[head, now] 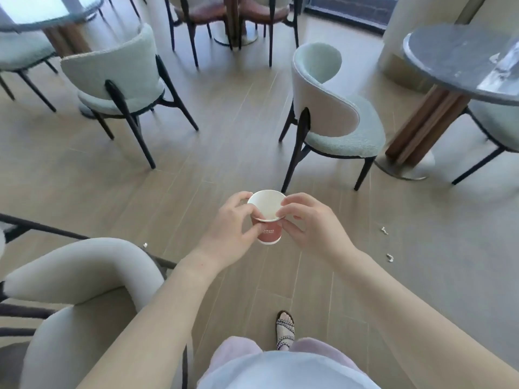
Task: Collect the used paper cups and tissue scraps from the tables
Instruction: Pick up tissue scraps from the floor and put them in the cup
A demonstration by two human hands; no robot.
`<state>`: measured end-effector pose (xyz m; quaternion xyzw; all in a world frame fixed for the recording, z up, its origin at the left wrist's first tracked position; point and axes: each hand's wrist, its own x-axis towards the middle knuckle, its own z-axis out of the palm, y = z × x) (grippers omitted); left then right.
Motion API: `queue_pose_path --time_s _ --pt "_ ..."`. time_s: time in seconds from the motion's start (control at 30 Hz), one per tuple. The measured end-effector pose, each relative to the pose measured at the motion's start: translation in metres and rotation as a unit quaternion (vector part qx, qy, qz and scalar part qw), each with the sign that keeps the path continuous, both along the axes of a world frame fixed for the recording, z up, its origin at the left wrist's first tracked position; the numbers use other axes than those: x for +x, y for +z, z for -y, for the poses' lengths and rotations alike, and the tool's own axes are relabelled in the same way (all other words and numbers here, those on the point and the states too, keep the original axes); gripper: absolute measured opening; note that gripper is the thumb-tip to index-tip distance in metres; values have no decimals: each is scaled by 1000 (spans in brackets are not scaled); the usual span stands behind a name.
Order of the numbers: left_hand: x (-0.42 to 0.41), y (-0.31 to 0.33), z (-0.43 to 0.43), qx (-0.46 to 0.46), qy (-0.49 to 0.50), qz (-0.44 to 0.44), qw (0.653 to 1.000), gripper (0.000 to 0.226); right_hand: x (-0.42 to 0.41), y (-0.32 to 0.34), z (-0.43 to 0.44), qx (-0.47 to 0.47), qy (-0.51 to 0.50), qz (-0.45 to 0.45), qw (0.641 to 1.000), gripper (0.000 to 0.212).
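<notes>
- The paper cup (pixel 269 234), red outside & white inside, was in the air in front of the person, above the wood floor (pixel 224 141), mouth up, leaning a little toward the camera
- The left hand (pixel 230 228) gripped the cup's left side: fingers curled round the wall, thumb at the rim
- The right hand (pixel 309 226) pinched the rim on the right side w/ curled fingers
- A small white scrap (pixel 384 230) lay on the floor right of the hands, a second scrap (pixel 389 257) near it, a third scrap (pixel 145 244) at left, near a beige chair (pixel 84 276)
- A round grey table (pixel 449 57) stood at upper right; smth. pale & shiny lay on it, too blurred to tell
- A pale green chair (pixel 331 108) stood between the cup & that table
- One foot in a sandal (pixel 285 329) showed below the cup
</notes>
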<state>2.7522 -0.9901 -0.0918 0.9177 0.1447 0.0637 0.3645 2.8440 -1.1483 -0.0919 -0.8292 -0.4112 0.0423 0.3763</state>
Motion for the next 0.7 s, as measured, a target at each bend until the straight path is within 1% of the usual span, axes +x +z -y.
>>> queue_pose_path --time_s 0.13,0.23,0.37,0.53,0.7 --pt "18 -1 -23 18 55 19 998 7 38 4 -34 -10 54 2 998 10" --pt "22 -7 -44 15 84 7 996 11 57 3 -60 -16 83 -6 996 10" --pt "35 -15 -89 12 135 1 991 9 82 2 -110 -22 127 -11 992 9" --pt "57 -26 -158 6 176 -6 984 9 111 -9 -192 -41 165 -22 985 10" --pt "78 -26 -253 -7 210 -6 978 8 136 -12 -299 -59 203 -16 977 10"
